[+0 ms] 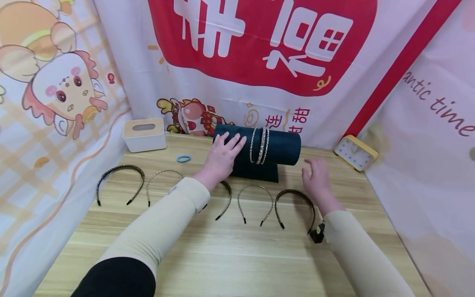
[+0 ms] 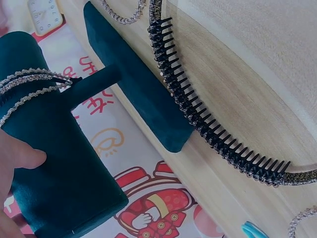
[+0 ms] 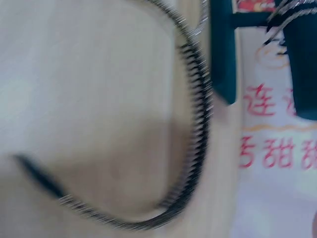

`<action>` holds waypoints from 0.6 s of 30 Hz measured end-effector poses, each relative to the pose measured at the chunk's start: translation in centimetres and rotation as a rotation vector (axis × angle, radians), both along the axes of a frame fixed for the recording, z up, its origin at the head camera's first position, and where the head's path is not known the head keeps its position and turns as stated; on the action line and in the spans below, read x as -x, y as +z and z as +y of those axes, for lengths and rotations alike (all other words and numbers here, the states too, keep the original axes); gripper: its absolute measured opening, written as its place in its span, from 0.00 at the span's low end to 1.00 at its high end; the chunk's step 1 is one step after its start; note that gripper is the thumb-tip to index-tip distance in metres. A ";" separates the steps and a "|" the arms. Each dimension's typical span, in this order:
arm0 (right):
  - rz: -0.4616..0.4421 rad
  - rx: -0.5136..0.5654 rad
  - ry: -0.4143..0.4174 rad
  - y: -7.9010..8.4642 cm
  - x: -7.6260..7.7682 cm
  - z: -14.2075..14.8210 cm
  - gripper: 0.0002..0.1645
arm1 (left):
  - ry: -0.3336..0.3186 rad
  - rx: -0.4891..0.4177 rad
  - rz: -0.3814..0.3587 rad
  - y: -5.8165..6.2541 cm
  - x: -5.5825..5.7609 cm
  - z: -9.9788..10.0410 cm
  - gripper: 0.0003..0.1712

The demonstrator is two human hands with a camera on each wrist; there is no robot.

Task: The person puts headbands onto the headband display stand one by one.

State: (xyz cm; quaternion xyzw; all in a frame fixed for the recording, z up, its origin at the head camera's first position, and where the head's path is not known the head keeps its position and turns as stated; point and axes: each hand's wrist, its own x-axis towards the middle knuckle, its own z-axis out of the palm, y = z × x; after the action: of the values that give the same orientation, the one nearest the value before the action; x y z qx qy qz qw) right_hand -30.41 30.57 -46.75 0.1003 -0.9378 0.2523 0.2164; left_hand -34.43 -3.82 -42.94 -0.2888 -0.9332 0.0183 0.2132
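Note:
A dark teal padded roll stand (image 1: 285,144) stands at the back of the table, with three sparkly headbands (image 1: 262,145) hung around its roll. My left hand (image 1: 221,159) grips the roll's left end, fingers over the top; its thumb (image 2: 29,156) lies against the roll in the left wrist view. Off the roll's right end, my right hand (image 1: 317,179) hovers with loosely bent fingers and holds nothing. Below it lies a dark toothed headband (image 1: 295,192), blurred in the right wrist view. Beside that lies a thin metallic headband (image 1: 255,186); another toothed headband (image 2: 198,121) is partly behind my left arm.
Farther left lie a dark braided-looking headband (image 1: 120,167) and a thin headband (image 1: 148,185). A blue ring (image 1: 183,158) is near a white tissue box (image 1: 144,140) with a wooden lid. At the back right stands a yellow clock (image 1: 356,152). A small black object (image 1: 317,235) sits by my right sleeve.

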 end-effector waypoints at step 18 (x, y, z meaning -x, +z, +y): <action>-0.452 -0.240 0.077 -5.2 -0.4 0.4 0.17 | -0.009 -0.024 -0.007 0.0 -0.1 -0.2 0.45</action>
State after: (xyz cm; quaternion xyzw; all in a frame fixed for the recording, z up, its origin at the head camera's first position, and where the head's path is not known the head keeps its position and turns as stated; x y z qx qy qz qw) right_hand -29.98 31.00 -51.92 0.1021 -0.9810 0.1635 -0.0220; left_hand -34.32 -4.05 -42.90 -0.2903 -0.9328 0.0049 0.2135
